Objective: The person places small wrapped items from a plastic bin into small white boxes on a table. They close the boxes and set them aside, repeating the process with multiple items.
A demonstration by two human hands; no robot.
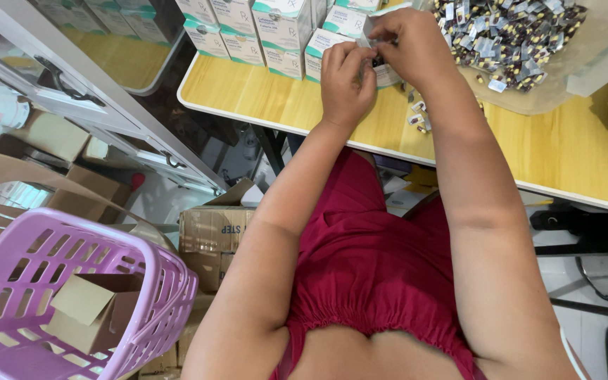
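Both arms stretched forward, elbows slightly bent. Left hand (346, 81) curled, fingers pinched together (thumb hidden behind them). Right hand (406, 46) just beyond and touching it, fingertips bent inward, wrist flexed down.

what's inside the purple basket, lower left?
The purple basket holds an open brown cardboard box with one flap raised. The box's contents and the basket floor beneath it are hidden from view.

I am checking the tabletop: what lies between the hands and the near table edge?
In the head view, a few loose blister pieces on bare wooden table.
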